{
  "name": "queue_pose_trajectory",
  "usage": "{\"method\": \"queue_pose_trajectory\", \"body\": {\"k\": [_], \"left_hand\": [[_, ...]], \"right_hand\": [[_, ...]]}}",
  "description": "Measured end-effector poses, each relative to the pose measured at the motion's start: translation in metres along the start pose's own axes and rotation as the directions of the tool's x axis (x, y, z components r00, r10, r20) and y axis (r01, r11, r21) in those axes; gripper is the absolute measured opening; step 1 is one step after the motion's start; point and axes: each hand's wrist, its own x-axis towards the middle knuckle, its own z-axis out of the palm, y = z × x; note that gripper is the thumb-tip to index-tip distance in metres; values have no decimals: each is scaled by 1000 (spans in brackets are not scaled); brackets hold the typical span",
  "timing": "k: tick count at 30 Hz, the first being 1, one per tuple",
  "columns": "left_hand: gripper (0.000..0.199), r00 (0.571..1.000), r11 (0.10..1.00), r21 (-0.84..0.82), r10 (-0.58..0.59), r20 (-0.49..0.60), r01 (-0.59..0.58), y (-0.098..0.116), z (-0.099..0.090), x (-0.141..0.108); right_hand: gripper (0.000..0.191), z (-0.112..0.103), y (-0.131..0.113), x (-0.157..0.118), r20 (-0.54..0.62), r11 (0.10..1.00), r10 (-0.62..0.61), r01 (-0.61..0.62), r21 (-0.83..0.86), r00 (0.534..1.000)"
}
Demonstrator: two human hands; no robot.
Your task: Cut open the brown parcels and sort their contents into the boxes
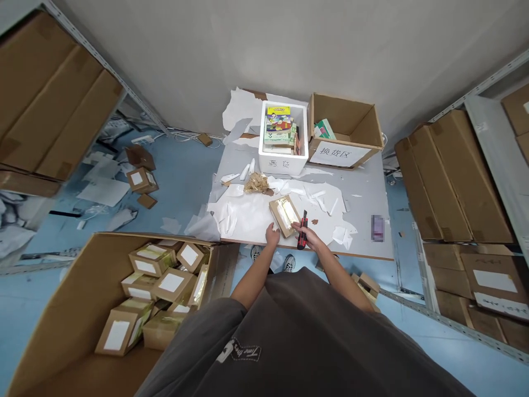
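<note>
A small cardboard box (278, 212) with a white label and shiny clear tape is tilted slightly over the near part of the table. My left hand (273, 236) grips its near left corner, thumb along the side. In my right hand (309, 237) is a red and black utility knife (302, 238), its tip pointing away from me. The fingertips of that hand also touch the box's right side. Behind the box lie a crumpled wad of brown tape (256, 183) and torn white paper (248, 212).
A white foam box (283, 164) with small colourful packets and an open carton (347, 154) stand at the table's back. At my left, a large carton (53, 309) holds several taped parcels (171, 282). Shelves with cartons (454, 176) flank both sides.
</note>
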Motion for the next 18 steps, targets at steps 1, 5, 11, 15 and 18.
{"method": "queue_pose_trajectory", "body": {"k": [1,5,11,15,18], "left_hand": [[77,998,1000,31,-5,-68,7,5,-6,3],[92,949,908,291,315,-6,-300,37,-35,25],[132,920,783,496,247,305,-375,62,-45,53],[131,937,798,508,199,286,-324,53,-39,55],[129,930,810,481,203,307,-336,47,-39,56]], "right_hand": [[42,-1,2,3,-11,1000,0,0,-4,1000],[32,-11,-1,16,-91,995,-12,4,-95,996],[38,6,-30,51,-98,892,-138,81,-446,986],[26,40,-51,77,-86,591,-228,67,-803,970],[31,60,-57,92,-124,457,-193,-23,-889,973]]}}
